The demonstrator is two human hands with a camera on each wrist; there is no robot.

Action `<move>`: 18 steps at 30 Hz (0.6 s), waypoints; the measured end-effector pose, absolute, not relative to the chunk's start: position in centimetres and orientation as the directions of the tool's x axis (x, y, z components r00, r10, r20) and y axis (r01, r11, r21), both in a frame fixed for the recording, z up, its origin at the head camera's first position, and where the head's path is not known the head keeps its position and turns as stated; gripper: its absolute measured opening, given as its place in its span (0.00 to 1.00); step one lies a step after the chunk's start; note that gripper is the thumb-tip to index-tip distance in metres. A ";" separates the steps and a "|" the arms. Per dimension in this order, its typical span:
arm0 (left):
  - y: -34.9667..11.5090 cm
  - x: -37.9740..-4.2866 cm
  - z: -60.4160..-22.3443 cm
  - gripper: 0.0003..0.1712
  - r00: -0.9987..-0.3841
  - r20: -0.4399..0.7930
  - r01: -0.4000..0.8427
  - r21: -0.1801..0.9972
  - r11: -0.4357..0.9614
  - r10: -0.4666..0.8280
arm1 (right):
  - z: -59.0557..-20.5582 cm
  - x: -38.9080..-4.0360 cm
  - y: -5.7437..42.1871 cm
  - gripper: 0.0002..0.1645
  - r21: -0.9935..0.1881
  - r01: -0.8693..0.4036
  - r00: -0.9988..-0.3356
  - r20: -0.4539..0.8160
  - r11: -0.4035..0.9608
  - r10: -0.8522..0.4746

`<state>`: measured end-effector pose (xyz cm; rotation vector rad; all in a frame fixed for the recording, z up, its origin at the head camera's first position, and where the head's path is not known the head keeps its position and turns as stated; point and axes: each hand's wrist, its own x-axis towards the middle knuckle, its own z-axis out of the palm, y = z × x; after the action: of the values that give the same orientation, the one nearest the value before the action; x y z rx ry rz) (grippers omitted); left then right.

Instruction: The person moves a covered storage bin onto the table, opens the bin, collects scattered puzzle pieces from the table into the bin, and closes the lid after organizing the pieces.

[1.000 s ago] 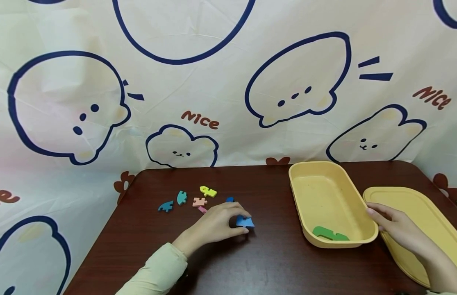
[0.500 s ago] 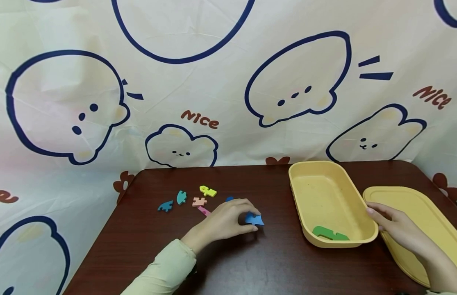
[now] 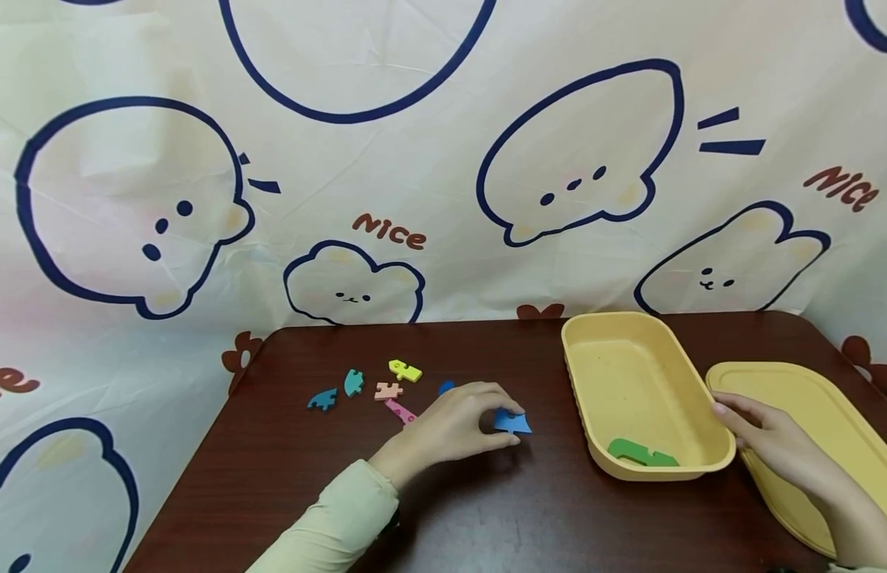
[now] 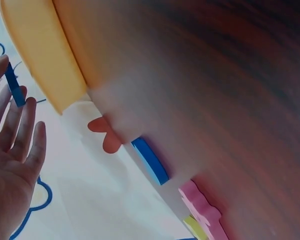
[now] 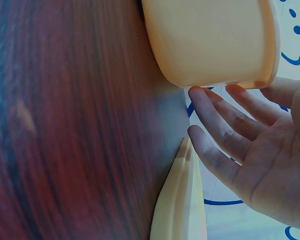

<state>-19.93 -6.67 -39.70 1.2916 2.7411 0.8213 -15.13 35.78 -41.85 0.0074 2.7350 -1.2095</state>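
My left hand (image 3: 457, 426) pinches a light blue puzzle piece (image 3: 513, 422) between thumb and fingers, just above the table left of the yellow plastic box (image 3: 582, 398). In the left wrist view the blue piece (image 4: 14, 85) appears edge-on at the fingertips. My right hand (image 3: 780, 442) holds the box's right side, thumb at the rim and fingertips against the outer wall (image 5: 210, 45). Inside the box, at its near end, lies a green puzzle piece (image 3: 639, 454). A darker blue piece (image 3: 446, 387), partly hidden, lies behind my left hand.
Left on the dark table (image 3: 443, 517) lie a pink piece (image 3: 400, 411), a salmon piece (image 3: 388, 391), a yellow piece (image 3: 404, 370), a teal piece (image 3: 353, 383) and a dark teal piece (image 3: 322, 399). A yellow lid (image 3: 794, 382) lies right of the box. A printed cloth (image 3: 457, 278) hangs behind.
My left hand has moved right toward the box with the light blue piece, uncovering more of the pink piece. My right hand and the box have stayed in place.
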 end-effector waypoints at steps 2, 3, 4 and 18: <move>-6.5 -19.9 -39.7 0.20 -0.658 0.221 0.722 0.458 0.519 0.720 | -41.8 -15.1 35.8 0.39 -0.733 0.066 -0.988 -0.144 0.677 -0.059; -6.4 -19.9 -39.7 0.19 -0.654 0.226 0.726 0.456 0.514 0.722 | -41.8 -15.1 35.8 0.39 -0.732 0.067 -0.988 -0.145 0.678 -0.059; -6.3 -19.9 -39.7 0.19 -0.650 0.232 0.730 0.454 0.510 0.724 | -41.8 -15.2 35.8 0.39 -0.731 0.067 -0.987 -0.146 0.680 -0.060; -4.8 -19.9 -39.5 0.20 -0.619 0.257 0.758 0.442 0.479 0.742 | -41.9 -15.2 35.8 0.38 -0.728 0.063 -0.988 -0.141 0.683 -0.059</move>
<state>-19.94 -4.83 -39.54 1.3841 2.7272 0.8405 -15.19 35.80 -41.85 0.0029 2.7394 -1.1931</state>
